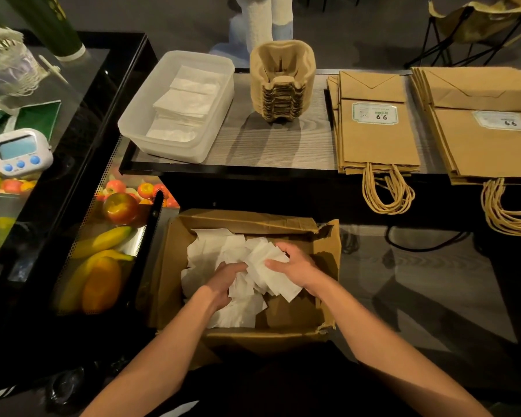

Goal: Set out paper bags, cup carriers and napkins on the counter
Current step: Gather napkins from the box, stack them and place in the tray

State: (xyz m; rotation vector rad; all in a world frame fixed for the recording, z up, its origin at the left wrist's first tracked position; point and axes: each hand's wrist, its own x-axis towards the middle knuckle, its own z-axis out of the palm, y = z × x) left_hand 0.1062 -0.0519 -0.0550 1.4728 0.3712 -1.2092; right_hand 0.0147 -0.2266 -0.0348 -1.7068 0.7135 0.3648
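Gripping napkins (268, 276) in box (247, 220): R hand (297, 267) fingers curled; L hand (223, 281) fingers buried, grip unclear.

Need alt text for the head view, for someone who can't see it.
The left hand and right hand grip loose napkins inside an open cardboard box. On the counter beyond sit a clear tub of folded napkins, a stack of cup carriers and two piles of paper bags.

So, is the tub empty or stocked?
Partly stocked: a few napkin stacks lie in the tub, well below its rim.
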